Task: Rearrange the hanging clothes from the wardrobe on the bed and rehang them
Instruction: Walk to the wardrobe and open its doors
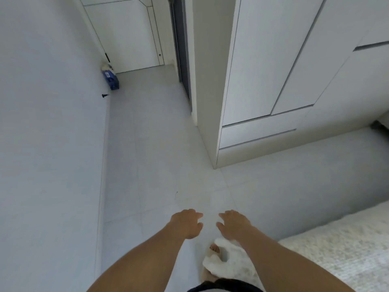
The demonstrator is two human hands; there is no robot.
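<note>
The white wardrobe (271, 66) stands ahead on the right with its tall doors closed and two drawer fronts below. No hanging clothes show. A corner of the bed (341, 251), covered in a pale textured spread, fills the lower right. My left hand (186, 223) and my right hand (232, 224) hover side by side over the floor, palms down, fingers relaxed, holding nothing. Both are well short of the wardrobe.
A pale tiled floor (160, 157) runs forward to a white door (126, 34) at the far end. A blue box (111, 79) leans at the left wall, beside a small black doorstop (104, 95). My foot in a white fluffy slipper (221, 258) shows below my hands.
</note>
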